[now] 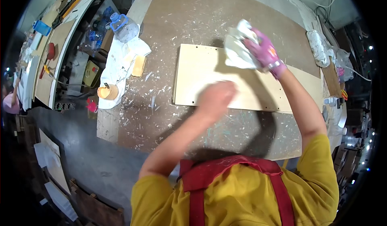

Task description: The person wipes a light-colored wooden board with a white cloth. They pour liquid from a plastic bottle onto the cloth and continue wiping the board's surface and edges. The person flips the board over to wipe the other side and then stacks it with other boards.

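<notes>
A pale wooden board (pixel 197 71) with small drilled holes along its edges lies flat on the worktable. My right hand (pixel 264 52), in a pink and purple glove, is closed around a crumpled white cloth (pixel 238 44) and holds it over the board's far edge. Bare and blurred by motion, my left hand (pixel 217 99) is over the near part of the board. Its fingers look curled, but the blur hides whether they hold anything or touch the wood.
The brown worktable (pixel 161 32) is speckled with white paint. On its left stand a clear jug with a blue lid (pixel 124 27), a white rag (pixel 115 71), a yellowish sponge-like block (pixel 138 66) and a small tub (pixel 107 92). A white wrapped bundle (pixel 317 48) lies at the right edge.
</notes>
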Available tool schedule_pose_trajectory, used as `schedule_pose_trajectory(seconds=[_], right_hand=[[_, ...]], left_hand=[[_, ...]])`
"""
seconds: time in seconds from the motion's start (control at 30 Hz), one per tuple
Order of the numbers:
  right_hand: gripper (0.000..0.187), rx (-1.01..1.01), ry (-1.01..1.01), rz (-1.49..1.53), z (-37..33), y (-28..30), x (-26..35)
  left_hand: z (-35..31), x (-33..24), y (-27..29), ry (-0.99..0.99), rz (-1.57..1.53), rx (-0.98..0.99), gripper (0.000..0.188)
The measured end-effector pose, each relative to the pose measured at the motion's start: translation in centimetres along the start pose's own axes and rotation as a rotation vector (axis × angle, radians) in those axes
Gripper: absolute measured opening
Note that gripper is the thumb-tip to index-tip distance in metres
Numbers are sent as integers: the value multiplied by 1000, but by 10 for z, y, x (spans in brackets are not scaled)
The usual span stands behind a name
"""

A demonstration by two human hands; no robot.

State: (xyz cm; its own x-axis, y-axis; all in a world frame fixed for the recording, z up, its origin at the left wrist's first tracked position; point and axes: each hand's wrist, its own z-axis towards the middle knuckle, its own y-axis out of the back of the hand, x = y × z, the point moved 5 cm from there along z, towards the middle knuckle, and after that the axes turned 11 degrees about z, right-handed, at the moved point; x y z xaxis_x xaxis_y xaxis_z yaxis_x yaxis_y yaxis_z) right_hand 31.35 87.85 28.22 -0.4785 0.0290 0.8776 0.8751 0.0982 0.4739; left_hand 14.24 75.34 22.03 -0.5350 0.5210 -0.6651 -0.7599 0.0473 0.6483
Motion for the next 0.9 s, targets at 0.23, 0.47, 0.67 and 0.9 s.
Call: schedule_pose_trajectory(seconds=[0.23, 0.47, 0.67, 0.9], right_hand=[[43, -153, 249, -333, -65, -5, -71], [39, -189, 276, -341, -67, -8, -70], [39, -200, 315, -365, -69, -7, -69], [39, -197, 328, -372, -69, -8, -66]], left_hand=[[-19, 119, 70, 691, -194, -128, 38], [-19, 130, 66, 883, -682, -27, 40], [-10, 121, 67, 900, -688, 10, 39], [-14, 123, 67, 909, -680, 2, 40]])
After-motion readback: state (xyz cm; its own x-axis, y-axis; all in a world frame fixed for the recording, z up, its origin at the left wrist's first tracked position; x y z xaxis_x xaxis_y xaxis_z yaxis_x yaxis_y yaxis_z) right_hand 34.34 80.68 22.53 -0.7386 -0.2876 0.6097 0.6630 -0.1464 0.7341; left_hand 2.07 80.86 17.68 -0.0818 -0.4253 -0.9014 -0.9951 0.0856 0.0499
